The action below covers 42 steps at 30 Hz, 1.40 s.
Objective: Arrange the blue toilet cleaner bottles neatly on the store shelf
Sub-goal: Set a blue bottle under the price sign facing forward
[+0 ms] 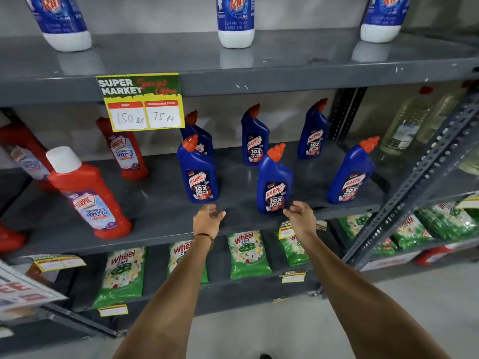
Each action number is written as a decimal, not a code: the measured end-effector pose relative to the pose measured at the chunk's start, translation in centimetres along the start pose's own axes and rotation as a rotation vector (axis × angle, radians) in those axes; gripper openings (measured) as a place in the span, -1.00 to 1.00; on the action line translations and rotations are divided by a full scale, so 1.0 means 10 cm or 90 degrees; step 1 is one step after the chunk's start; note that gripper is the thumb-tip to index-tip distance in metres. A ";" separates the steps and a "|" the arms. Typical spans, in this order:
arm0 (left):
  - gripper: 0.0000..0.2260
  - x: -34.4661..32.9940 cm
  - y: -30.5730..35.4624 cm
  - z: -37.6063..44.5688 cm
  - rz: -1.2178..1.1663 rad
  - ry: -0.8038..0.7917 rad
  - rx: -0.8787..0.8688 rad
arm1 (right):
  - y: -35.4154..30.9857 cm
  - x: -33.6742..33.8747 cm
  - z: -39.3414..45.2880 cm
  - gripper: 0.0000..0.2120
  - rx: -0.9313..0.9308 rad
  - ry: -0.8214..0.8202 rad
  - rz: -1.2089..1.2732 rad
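Several blue toilet cleaner bottles with red caps stand upright on the grey middle shelf [160, 224]. Three form a front row: one at the left [198, 174], one in the middle [274, 185], one at the right [350, 177]. Three more stand behind: one [201, 136] partly hidden by the front left bottle, one [255, 141] in the middle, one [312, 136] at the right. My left hand [207, 220] hovers open at the shelf's front edge, just below the front left bottle. My right hand [300, 216] is open, fingertips beside the base of the middle front bottle.
Red bathroom cleaner bottles [90, 198] stand on the shelf's left part. A yellow price tag [142, 102] hangs from the upper shelf, which carries white-and-blue bottles [236, 22]. Green detergent packs [248, 255] fill the lower shelf. A slotted metal upright [414, 177] rises at the right.
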<state>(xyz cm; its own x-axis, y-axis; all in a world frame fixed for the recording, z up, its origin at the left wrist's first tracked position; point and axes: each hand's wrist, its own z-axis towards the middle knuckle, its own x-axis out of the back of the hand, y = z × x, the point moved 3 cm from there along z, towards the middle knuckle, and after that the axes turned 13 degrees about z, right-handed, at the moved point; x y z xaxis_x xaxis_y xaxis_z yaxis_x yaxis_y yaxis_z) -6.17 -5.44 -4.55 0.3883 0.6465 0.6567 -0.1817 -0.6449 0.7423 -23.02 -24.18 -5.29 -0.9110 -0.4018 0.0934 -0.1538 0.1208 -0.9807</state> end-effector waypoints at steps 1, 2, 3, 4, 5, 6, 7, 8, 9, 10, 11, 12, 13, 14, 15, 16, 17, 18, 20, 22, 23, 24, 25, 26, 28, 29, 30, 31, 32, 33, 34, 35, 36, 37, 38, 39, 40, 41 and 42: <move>-0.64 0.09 -0.06 0.02 0.010 -0.008 -0.008 | 0.01 -0.04 -0.08 -0.58 -0.001 0.021 0.008; -0.64 0.16 -0.13 0.04 0.017 -0.015 -0.014 | 0.02 -0.08 -0.15 -0.60 -0.001 0.037 0.014; -0.65 0.24 -0.20 0.05 0.021 -0.019 -0.017 | 0.02 -0.13 -0.22 -0.62 0.000 0.047 0.018; -0.65 0.30 -0.25 0.06 0.022 -0.020 -0.019 | 0.03 -0.19 -0.29 -0.65 0.004 0.050 0.024; -0.66 0.37 -0.32 0.07 0.021 -0.020 -0.018 | 0.04 -0.26 -0.35 -0.67 0.011 0.047 0.027; -0.66 0.43 -0.37 0.09 0.020 -0.020 -0.018 | 0.04 -0.35 -0.42 -0.69 0.021 0.042 0.024; -0.66 0.48 -0.41 0.10 0.017 -0.019 -0.017 | 0.05 -0.43 -0.47 -0.71 0.032 0.033 0.017; -0.65 0.54 -0.45 0.13 0.013 -0.019 -0.015 | 0.05 -0.53 -0.53 -0.72 0.041 0.020 0.011; -0.65 0.59 -0.47 0.15 0.009 -0.019 -0.013 | 0.05 -0.63 -0.57 -0.71 0.044 0.005 0.006; -0.64 0.61 -0.48 0.17 0.006 -0.018 -0.012 | 0.05 -0.71 -0.59 -0.70 0.045 -0.013 0.000; -0.64 0.65 -0.50 0.20 0.005 -0.017 -0.010 | 0.03 -0.81 -0.61 -0.68 0.046 -0.031 -0.011; -0.63 0.67 -0.52 0.24 0.007 -0.015 -0.009 | 0.02 -0.91 -0.61 -0.66 0.045 -0.051 -0.020; -0.62 0.69 -0.54 0.27 0.008 -0.014 -0.008 | 0.00 -1.00 -0.59 -0.65 0.040 -0.072 -0.026; -0.62 0.70 -0.55 0.31 0.006 -0.014 -0.004 | -0.02 -1.10 -0.57 -0.63 0.034 -0.092 -0.034; -0.61 0.71 -0.56 0.35 -0.004 -0.013 0.002 | -0.03 -1.18 -0.55 -0.60 0.030 -0.109 -0.044; -0.60 0.71 -0.57 0.39 -0.020 -0.011 0.011 | -0.05 -1.27 -0.51 -0.58 0.027 -0.127 -0.055; -0.60 0.72 -0.56 0.43 -0.034 -0.010 0.019 | -0.07 -1.35 -0.47 -0.56 0.025 -0.142 -0.061; -0.59 0.72 -0.56 0.47 -0.042 -0.010 0.027 | -0.08 -1.43 -0.42 -0.54 0.021 -0.157 -0.062; -0.57 0.71 -0.53 0.54 -0.048 -0.020 0.035 | -0.10 -1.55 -0.34 -0.49 0.007 -0.186 -0.052; -0.52 0.68 -0.50 0.63 -0.053 -0.044 0.032 | -0.11 -1.67 -0.24 -0.43 -0.007 -0.217 -0.035; -0.48 0.66 -0.48 0.66 -0.057 -0.056 0.030 | -0.11 -1.72 -0.19 -0.39 -0.010 -0.229 -0.029; -0.43 0.64 -0.47 0.70 -0.064 -0.068 0.029 | -0.12 -1.76 -0.15 -0.36 -0.010 -0.241 -0.027; -0.39 0.63 -0.45 0.73 -0.076 -0.079 0.030 | -0.12 -1.79 -0.11 -0.33 -0.011 -0.254 -0.022; -0.37 0.62 -0.44 0.76 -0.089 -0.089 0.026 | -0.13 -1.83 -0.07 -0.32 -0.013 -0.271 -0.011; -0.44 0.60 -0.40 0.82 -0.107 -0.100 0.000 | -0.13 -1.90 -0.01 -0.33 -0.012 -0.317 0.015; -0.48 0.60 -0.38 0.84 -0.108 -0.104 -0.016 | -0.13 -1.94 0.01 -0.37 -0.004 -0.334 0.015; -0.51 0.60 -0.36 0.86 -0.109 -0.108 -0.028 | -0.14 -1.98 0.03 -0.41 0.006 -0.342 0.009; -0.52 0.60 -0.36 0.87 -0.111 -0.111 -0.034 | -0.14 -2.01 0.05 -0.46 0.015 -0.342 0.001; -0.52 0.60 -0.35 0.88 -0.113 -0.114 -0.037 | -0.13 -2.02 0.06 -0.51 0.020 -0.334 -0.003; -0.51 0.60 -0.35 0.88 -0.116 -0.116 -0.038 | -0.13 -2.04 0.06 -0.53 0.020 -0.322 -0.004; -0.51 0.60 -0.35 0.88 -0.118 -0.116 -0.039 | -0.12 -2.04 0.07 -0.55 0.020 -0.315 -0.003; -0.51 0.60 -0.34 0.87 -0.118 -0.116 -0.039 | -0.12 -2.04 0.07 -0.56 0.020 -0.313 -0.003; -0.52 0.60 -0.34 0.84 -0.118 -0.115 -0.039 | -0.12 -2.03 0.05 -0.56 0.022 -0.314 -0.004; -0.53 0.61 -0.35 0.81 -0.115 -0.109 -0.040 | -0.11 -2.02 0.03 -0.57 0.025 -0.316 -0.007; -0.54 0.61 -0.36 0.78 -0.108 -0.099 -0.041 | -0.10 -2.01 0.00 -0.57 0.029 -0.318 -0.010; -0.55 0.62 -0.37 0.75 -0.099 -0.089 -0.042 | -0.09 -1.99 -0.04 -0.58 0.032 -0.318 -0.013; -0.55 0.63 -0.38 0.71 -0.088 -0.083 -0.044 | -0.09 -1.96 -0.08 -0.59 0.035 -0.317 -0.015; -0.55 0.64 -0.40 0.66 -0.077 -0.081 -0.048 | -0.08 -1.93 -0.13 -0.61 0.039 -0.314 -0.016; -0.55 0.65 -0.41 0.62 -0.071 -0.081 -0.051 | -0.07 -1.90 -0.18 -0.62 0.045 -0.311 -0.018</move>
<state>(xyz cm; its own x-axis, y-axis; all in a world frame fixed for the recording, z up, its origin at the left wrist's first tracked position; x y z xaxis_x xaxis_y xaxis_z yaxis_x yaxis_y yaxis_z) 2.70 -1.10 -4.11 0.5196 0.6522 0.5520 -0.2005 -0.5349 0.8208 -6.25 -14.99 -6.10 -0.6188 -0.7843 0.0452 -0.1335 0.0482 -0.9899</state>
